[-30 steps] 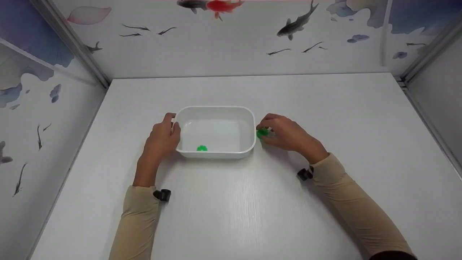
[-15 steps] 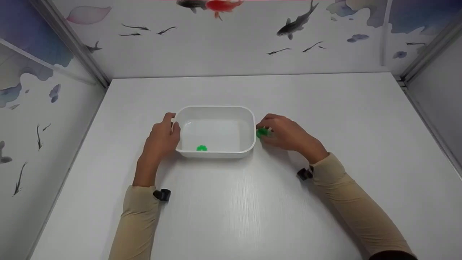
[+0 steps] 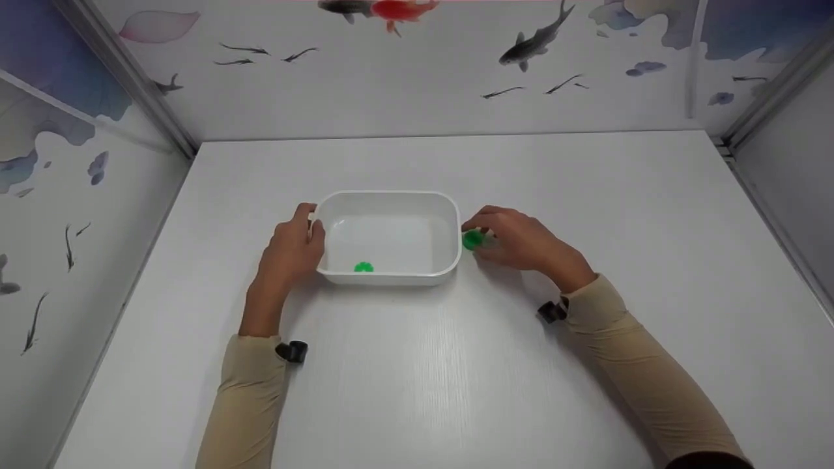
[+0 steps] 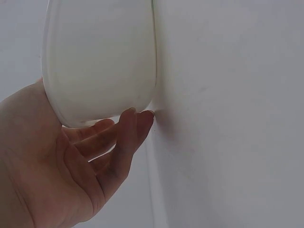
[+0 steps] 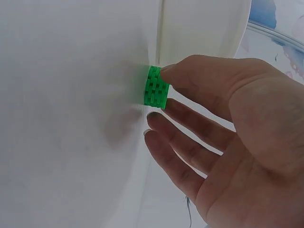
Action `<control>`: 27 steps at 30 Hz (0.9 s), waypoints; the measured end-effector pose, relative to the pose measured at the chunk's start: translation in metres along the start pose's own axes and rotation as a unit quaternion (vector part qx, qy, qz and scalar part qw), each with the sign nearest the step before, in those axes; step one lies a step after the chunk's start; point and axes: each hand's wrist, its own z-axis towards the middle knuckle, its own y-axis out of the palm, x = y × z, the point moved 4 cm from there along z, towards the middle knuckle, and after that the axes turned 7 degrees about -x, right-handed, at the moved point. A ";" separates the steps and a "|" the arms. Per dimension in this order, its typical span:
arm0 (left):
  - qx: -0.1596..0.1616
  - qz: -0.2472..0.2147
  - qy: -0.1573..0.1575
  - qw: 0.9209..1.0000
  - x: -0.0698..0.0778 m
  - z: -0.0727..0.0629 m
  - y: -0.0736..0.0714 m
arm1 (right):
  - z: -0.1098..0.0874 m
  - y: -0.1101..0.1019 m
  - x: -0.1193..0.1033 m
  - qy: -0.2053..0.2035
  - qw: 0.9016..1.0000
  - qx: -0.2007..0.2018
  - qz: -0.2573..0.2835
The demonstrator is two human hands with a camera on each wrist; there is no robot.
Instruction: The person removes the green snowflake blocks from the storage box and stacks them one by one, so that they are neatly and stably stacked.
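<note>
A white plastic box [image 3: 391,280] stands near the middle of the table, its opening upward. My left hand [image 3: 290,251] grips the box's left end, thumb at the rim and the other fingers against the outer wall. In the box, by the front wall, lies a green scalloped disc [image 3: 363,267], partly hidden by that wall. Just outside the box's right end, my right hand [image 3: 521,242] pinches a short stack of green notched discs [image 5: 156,88] between thumb and index finger. In the right wrist view, its remaining fingers [image 5: 173,159] are loosely bent below the stack, touching nothing visible.
The white table [image 3: 391,378] reaches back to a wall panel [image 3: 417,85] printed with fish. A second printed panel [image 3: 85,215] borders the left side, and a plain panel [image 3: 795,130] the right. Black wrist mounts [image 3: 293,352] sit at both cuffs.
The right index finger has lifted slightly, and more of the top of the green stack shows. The left hand, the box and the disc in it have stayed in place.
</note>
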 end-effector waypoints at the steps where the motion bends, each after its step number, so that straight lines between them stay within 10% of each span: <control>1: 0.000 0.000 -0.001 1.000 0.000 0.000 0.000 | 0.000 0.000 0.000 0.002 1.000 -0.002 -0.001; 27: -0.005 -0.002 0.000 1.000 -0.004 0.001 0.002 | 0.004 0.005 -0.001 0.006 1.000 -0.002 0.008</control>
